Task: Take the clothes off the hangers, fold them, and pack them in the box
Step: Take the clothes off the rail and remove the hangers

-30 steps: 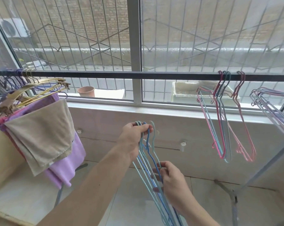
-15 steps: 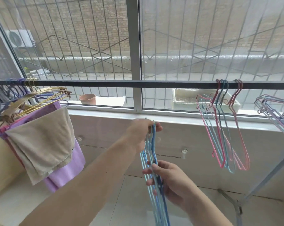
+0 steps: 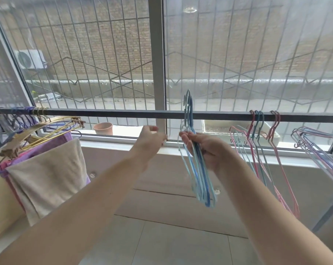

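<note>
My right hand (image 3: 206, 150) grips a bundle of blue wire hangers (image 3: 199, 180), their hooks raised just above the dark rail (image 3: 123, 113). To the left of the bundle, my left hand (image 3: 149, 140) is free of it, fingers loosely spread and holding nothing. A beige cloth (image 3: 47, 175) and a purple garment (image 3: 66, 138) hang from gold hangers (image 3: 52, 123) at the rail's left end. No box is in view.
Several empty pink and blue hangers (image 3: 261, 150) hang on the rail to the right, with a lilac bunch (image 3: 318, 142) at the far right by the rack's grey leg (image 3: 326, 213). A terracotta pot (image 3: 103, 128) sits on the windowsill. Tiled floor lies below.
The blue hangers rose from waist height up to the rail. My left hand let go of their hooks and moved left; my right hand now carries them alone.
</note>
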